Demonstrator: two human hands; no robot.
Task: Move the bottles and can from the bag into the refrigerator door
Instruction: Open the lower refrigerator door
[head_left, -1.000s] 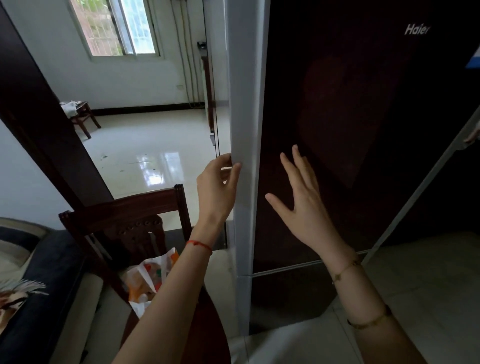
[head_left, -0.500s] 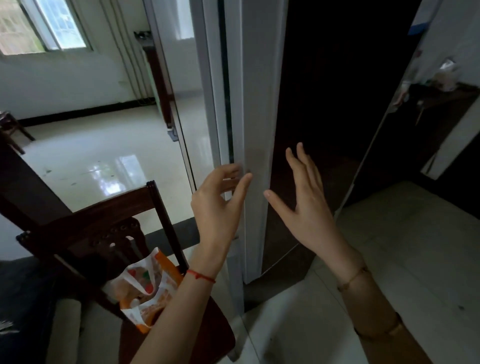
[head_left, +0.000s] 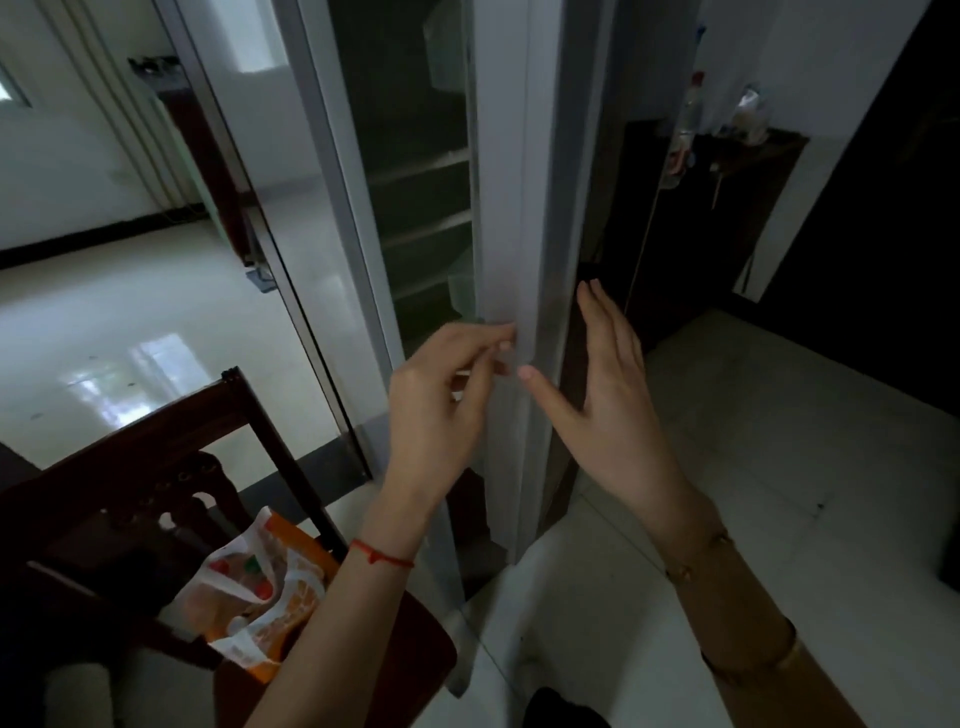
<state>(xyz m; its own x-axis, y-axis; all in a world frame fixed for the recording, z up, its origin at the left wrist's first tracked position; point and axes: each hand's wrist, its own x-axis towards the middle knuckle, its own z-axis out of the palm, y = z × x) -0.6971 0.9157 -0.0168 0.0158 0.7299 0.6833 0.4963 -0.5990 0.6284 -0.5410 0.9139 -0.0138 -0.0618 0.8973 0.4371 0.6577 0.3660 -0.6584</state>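
The refrigerator door (head_left: 511, 218) stands partly swung out, its grey edge facing me, and dim shelves (head_left: 426, 208) show in the gap behind it. My left hand (head_left: 441, 410) has its fingertips on the inner side of that edge. My right hand (head_left: 608, 384) is spread flat and open on the door's outer side, just off the dark front panel. An orange and white plastic bag (head_left: 260, 592) sits on the seat of a dark wooden chair (head_left: 171, 467) at lower left. What the bag holds is hidden.
The chair stands close to the refrigerator's left side, with a cushion beside it. Pale glossy floor tiles (head_left: 727, 467) spread to the right. A dark table (head_left: 727, 156) with a bottle and small items stands at back right. A dark doorway is at far right.
The door has swung further out toward me, showing the shelves inside. Both hands moved with its edge, and my view has turned right and down.
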